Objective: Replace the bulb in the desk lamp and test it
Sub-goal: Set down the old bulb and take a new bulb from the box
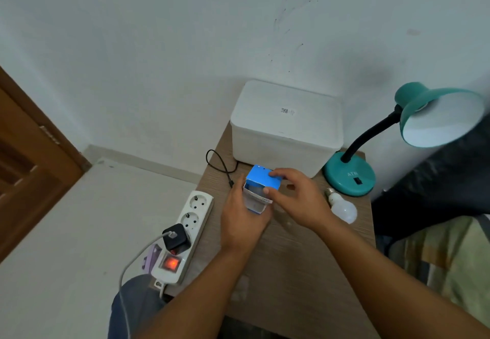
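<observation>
A small blue and white bulb box (258, 190) is held over the middle of the wooden table (291, 264). My left hand (242, 219) grips its body from the left and below. My right hand (299, 195) pinches the blue top flap with thumb and fingers. A white bulb (342, 206) lies on its side on the table, right of my right hand, its screw base towards the lamp. The teal desk lamp (350, 174) stands at the table's back right, its shade (440, 116) tilted towards me on a black gooseneck. I see no bulb in the shade.
A white lidded box (286, 126) sits at the back of the table against the wall. A white power strip (185, 235) with a lit red switch and a black charger lies along the left edge. A loose black cable (220, 165) curls beside the box. Bedding lies to the right.
</observation>
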Action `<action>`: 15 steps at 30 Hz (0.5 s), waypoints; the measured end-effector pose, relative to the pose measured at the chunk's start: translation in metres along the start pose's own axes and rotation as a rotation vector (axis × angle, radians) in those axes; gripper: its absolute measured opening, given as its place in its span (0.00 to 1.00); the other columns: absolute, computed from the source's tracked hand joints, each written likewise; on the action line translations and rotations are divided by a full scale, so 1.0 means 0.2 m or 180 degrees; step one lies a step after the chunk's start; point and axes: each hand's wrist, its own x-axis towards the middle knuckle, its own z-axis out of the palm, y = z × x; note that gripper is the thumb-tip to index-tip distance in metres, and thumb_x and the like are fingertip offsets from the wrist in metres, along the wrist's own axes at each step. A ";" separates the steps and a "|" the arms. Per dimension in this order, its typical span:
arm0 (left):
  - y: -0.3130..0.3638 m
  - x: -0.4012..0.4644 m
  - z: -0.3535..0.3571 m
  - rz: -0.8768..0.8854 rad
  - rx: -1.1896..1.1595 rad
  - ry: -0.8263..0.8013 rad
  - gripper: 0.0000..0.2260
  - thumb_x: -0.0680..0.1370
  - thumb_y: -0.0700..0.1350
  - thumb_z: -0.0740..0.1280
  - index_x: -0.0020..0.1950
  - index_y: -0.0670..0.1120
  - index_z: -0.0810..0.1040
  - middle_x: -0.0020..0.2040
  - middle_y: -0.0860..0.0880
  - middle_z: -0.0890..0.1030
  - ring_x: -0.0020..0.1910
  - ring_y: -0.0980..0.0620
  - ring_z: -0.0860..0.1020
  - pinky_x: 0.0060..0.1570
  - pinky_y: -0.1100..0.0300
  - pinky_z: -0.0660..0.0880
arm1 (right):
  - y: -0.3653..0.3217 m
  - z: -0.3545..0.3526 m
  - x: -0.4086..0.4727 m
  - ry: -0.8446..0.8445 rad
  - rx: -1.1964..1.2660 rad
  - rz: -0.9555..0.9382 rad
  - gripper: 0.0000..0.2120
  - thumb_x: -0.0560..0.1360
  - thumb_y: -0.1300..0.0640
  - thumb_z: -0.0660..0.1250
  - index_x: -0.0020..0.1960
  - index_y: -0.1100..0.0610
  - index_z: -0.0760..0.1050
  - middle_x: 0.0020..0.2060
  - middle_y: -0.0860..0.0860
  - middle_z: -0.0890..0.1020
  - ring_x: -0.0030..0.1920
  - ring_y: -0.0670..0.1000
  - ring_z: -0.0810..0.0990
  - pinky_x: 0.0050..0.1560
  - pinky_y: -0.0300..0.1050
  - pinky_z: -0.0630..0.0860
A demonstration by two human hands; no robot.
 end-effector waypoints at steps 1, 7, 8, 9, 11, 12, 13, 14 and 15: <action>0.00 0.00 -0.01 0.0048 0.0006 -0.0042 0.37 0.69 0.57 0.77 0.75 0.60 0.63 0.64 0.61 0.76 0.61 0.62 0.76 0.55 0.62 0.78 | -0.01 0.00 0.00 0.0005 0.0070 0.0061 0.16 0.74 0.45 0.73 0.60 0.44 0.78 0.60 0.41 0.79 0.60 0.40 0.75 0.58 0.40 0.73; 0.03 0.03 -0.07 0.0468 0.0675 -0.0334 0.50 0.72 0.60 0.74 0.77 0.69 0.37 0.67 0.53 0.72 0.59 0.58 0.74 0.52 0.61 0.75 | -0.03 -0.03 0.04 0.0077 0.0336 0.0132 0.12 0.76 0.46 0.70 0.58 0.46 0.80 0.53 0.39 0.82 0.56 0.39 0.79 0.55 0.42 0.78; 0.03 0.04 -0.07 0.0506 0.0828 -0.0363 0.50 0.72 0.62 0.73 0.76 0.70 0.35 0.66 0.52 0.72 0.58 0.55 0.75 0.51 0.59 0.76 | -0.04 -0.03 0.05 0.0092 0.0365 0.0144 0.11 0.77 0.46 0.69 0.58 0.46 0.80 0.52 0.40 0.83 0.55 0.40 0.79 0.54 0.42 0.79; 0.03 0.05 -0.08 0.0544 0.0984 -0.0391 0.50 0.72 0.63 0.72 0.75 0.70 0.33 0.65 0.52 0.72 0.57 0.54 0.76 0.49 0.59 0.76 | -0.04 -0.04 0.06 0.0105 0.0391 0.0159 0.11 0.78 0.46 0.68 0.58 0.47 0.81 0.52 0.40 0.83 0.54 0.40 0.80 0.53 0.40 0.79; 0.03 0.07 -0.09 0.0670 0.1213 -0.0417 0.49 0.73 0.63 0.71 0.73 0.72 0.31 0.63 0.52 0.73 0.55 0.54 0.77 0.48 0.57 0.78 | -0.06 -0.05 0.08 0.0109 0.0399 0.0184 0.13 0.79 0.46 0.67 0.60 0.49 0.81 0.52 0.42 0.84 0.53 0.40 0.80 0.48 0.31 0.76; 0.03 0.07 -0.09 0.0749 0.1277 -0.0442 0.48 0.75 0.62 0.70 0.72 0.73 0.29 0.64 0.52 0.74 0.56 0.53 0.78 0.49 0.54 0.80 | -0.06 -0.06 0.09 0.0103 0.0405 0.0201 0.14 0.79 0.46 0.67 0.60 0.49 0.81 0.53 0.42 0.84 0.52 0.38 0.80 0.46 0.27 0.74; 0.02 0.08 -0.09 0.0807 0.1325 -0.0477 0.48 0.76 0.61 0.69 0.71 0.73 0.28 0.65 0.51 0.74 0.57 0.52 0.78 0.50 0.52 0.80 | -0.07 -0.07 0.09 0.0094 0.0421 0.0215 0.14 0.79 0.45 0.66 0.61 0.49 0.81 0.54 0.42 0.84 0.52 0.37 0.80 0.44 0.25 0.74; 0.02 0.09 -0.09 0.0843 0.1359 -0.0511 0.47 0.76 0.60 0.69 0.70 0.73 0.27 0.66 0.51 0.74 0.57 0.52 0.78 0.49 0.51 0.81 | -0.07 -0.07 0.10 0.0083 0.0438 0.0218 0.15 0.79 0.45 0.66 0.62 0.50 0.81 0.54 0.43 0.84 0.51 0.37 0.80 0.44 0.26 0.74; 0.02 0.10 -0.09 0.0862 0.1366 -0.0526 0.47 0.77 0.60 0.68 0.70 0.74 0.27 0.67 0.51 0.74 0.56 0.52 0.78 0.48 0.51 0.81 | -0.07 -0.08 0.10 0.0071 0.0444 0.0223 0.15 0.79 0.45 0.66 0.62 0.50 0.81 0.55 0.43 0.84 0.52 0.38 0.80 0.45 0.27 0.74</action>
